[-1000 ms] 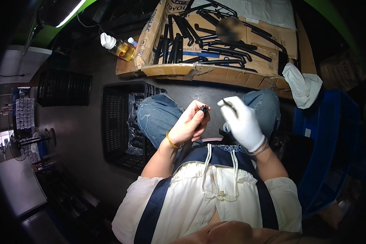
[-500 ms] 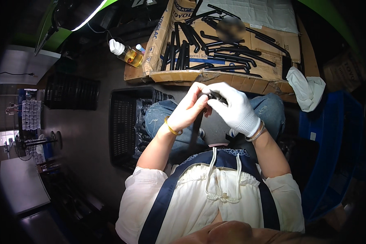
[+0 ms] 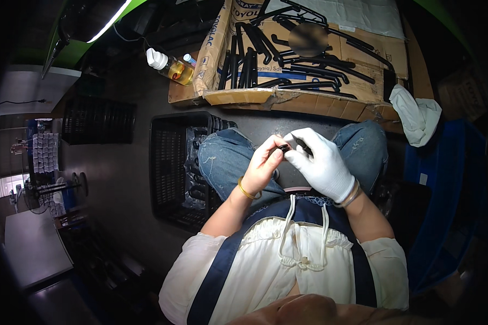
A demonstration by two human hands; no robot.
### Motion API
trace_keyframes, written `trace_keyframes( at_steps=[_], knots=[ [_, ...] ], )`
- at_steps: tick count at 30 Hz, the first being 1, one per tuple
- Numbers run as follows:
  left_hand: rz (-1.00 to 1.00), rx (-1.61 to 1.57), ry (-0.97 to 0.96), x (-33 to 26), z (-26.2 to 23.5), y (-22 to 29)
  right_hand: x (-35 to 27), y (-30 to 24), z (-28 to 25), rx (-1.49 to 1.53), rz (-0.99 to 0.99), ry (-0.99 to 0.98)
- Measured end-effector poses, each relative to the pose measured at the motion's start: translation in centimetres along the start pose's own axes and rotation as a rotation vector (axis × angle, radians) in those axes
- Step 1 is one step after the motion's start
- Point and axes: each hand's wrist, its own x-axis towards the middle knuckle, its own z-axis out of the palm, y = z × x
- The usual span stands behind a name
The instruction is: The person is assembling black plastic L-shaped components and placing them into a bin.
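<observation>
Above my lap, my bare left hand (image 3: 264, 165) pinches a small visible end of a black plastic part (image 3: 283, 148) between thumb and fingers. Close against it is my right hand (image 3: 325, 165) in a white glove, its fingers curled around a dark piece that looks like the same part. Most of the part is hidden by my fingers. Beyond my knees, several long black plastic bars with bent ends (image 3: 314, 73) lie in an open, cut-down cardboard box (image 3: 341, 111).
A black plastic crate (image 3: 162, 184) with bagged dark parts stands left of my legs. A spray bottle with yellow liquid (image 3: 179, 71) is beside the box. A white glove (image 3: 415, 116) hangs over its right corner. Blue bins (image 3: 434, 189) stand to the right.
Both hands have come down nearer my lap and slightly right. The black part, which hung down as a long dark strip, now shows only its end between my fingers.
</observation>
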Motion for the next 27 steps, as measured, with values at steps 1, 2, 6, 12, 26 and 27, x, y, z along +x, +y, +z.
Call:
trace_keyframes(
  at_steps=[1, 2, 6, 12, 26, 27],
  knots=[
    [0.13, 0.136, 0.038, -0.1, 0.0, -0.1, -0.5, -0.2, 0.2, -0.015, 0.029, 0.046],
    [0.126, 0.136, 0.041, -0.2, 0.0, -0.2, -0.9, -0.4, 0.4, -0.035, 0.055, 0.105],
    [0.241, 0.219, 0.116, -0.4, 0.0, -0.5, -1.9, -1.0, 1.5, -0.02, 0.152, -0.015],
    [0.284, 0.278, 0.11, -0.6, 0.2, -0.5, -1.9, -0.6, 1.8, -0.174, 0.035, -0.067],
    [0.299, 0.416, 0.056, -0.2, -0.1, 0.3, -2.2, -0.2, 1.6, -0.195, 0.06, -0.114],
    [0.318, 0.411, 0.061, -0.3, -0.2, 0.3, -2.3, -0.1, 1.8, -0.197, 0.049, -0.124]
  ],
)
